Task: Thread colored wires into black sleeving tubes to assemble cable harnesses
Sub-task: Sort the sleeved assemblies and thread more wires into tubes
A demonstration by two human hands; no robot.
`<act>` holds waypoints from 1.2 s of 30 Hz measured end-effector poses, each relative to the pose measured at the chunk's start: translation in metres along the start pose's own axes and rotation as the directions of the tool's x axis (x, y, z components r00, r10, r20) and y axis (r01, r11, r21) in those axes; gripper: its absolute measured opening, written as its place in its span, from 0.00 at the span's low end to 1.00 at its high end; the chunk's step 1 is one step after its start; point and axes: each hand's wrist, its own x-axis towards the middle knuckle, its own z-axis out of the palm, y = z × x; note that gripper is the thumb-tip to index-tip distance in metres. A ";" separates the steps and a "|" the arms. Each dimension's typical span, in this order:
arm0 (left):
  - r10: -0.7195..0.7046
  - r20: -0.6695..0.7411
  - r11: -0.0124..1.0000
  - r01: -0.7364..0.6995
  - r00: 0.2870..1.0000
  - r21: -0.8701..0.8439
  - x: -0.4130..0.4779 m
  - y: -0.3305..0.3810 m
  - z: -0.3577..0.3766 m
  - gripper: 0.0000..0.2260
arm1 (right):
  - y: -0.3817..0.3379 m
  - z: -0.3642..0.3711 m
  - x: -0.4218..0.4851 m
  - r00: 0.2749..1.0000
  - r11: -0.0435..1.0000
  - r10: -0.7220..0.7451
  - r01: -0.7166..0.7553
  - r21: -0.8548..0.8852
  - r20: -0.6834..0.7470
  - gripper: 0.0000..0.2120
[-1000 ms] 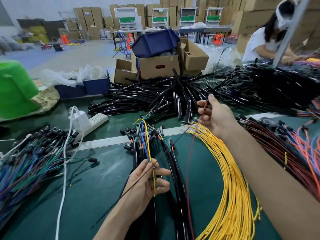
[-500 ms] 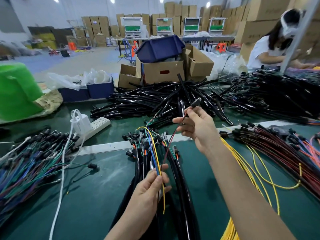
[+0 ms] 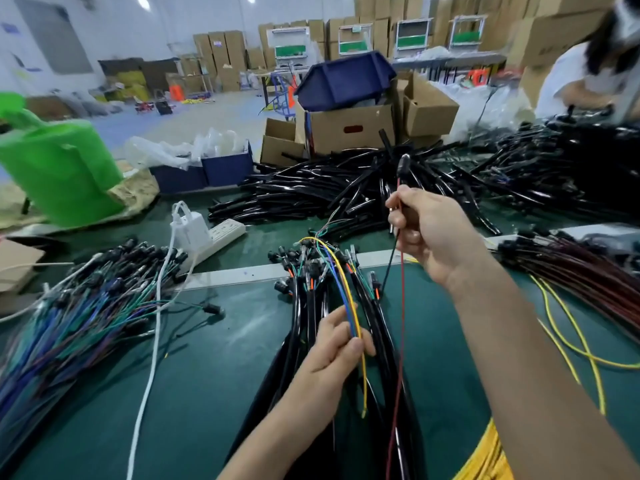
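Red wire (image 3: 401, 306), pinched in the right hand (image 3: 433, 233), is now brought from the table's (image 3: 207, 375) right side to its middle, beside the blue and yellow wires (image 3: 343, 292) gripped by the left hand (image 3: 332, 355), seemingly ready for joining.

I see the red wire (image 3: 401, 306) dangling straight down, black-capped up top, and blue and yellow wires (image 3: 343, 296) arcing over the black sleeved bundle (image 3: 304, 306).

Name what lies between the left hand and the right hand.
Head view: a red wire hangs from the right hand, crossing black sleeved harnesses beside the left hand.
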 end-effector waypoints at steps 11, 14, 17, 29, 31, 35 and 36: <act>-0.131 0.205 0.906 0.201 0.970 -0.373 -0.002 0.001 -0.006 0.06 | 0.012 -0.006 0.017 0.983 0.966 -0.175 0.183 0.181 -0.059 0.15; -0.154 0.209 0.861 0.235 0.966 -0.452 0.000 -0.001 -0.008 0.05 | 0.025 -0.007 0.023 0.987 0.969 -0.138 0.117 0.217 0.085 0.22; -0.180 0.160 0.826 0.237 0.971 -0.511 0.002 -0.004 -0.007 0.05 | 0.043 -0.006 0.022 0.990 0.967 0.036 0.000 -0.254 0.138 0.22; -0.240 0.079 0.769 0.239 0.968 -0.593 0.008 -0.001 -0.014 0.06 | 0.051 0.013 -0.004 0.741 0.749 0.509 -0.131 -0.649 0.438 0.12; -0.255 0.086 0.776 0.257 0.963 -0.576 0.006 0.000 -0.014 0.07 | 0.047 0.010 0.000 0.817 0.826 0.432 -0.188 -0.531 0.382 0.10; -0.286 0.049 0.775 0.261 0.957 -0.575 0.003 -0.001 -0.015 0.04 | 0.035 -0.002 0.001 0.877 0.883 0.352 -0.194 -0.427 0.328 0.11; -0.291 0.048 0.769 0.263 0.956 -0.583 0.004 -0.001 -0.015 0.04 | 0.032 -0.005 0.000 0.877 0.881 0.348 -0.186 -0.435 0.332 0.12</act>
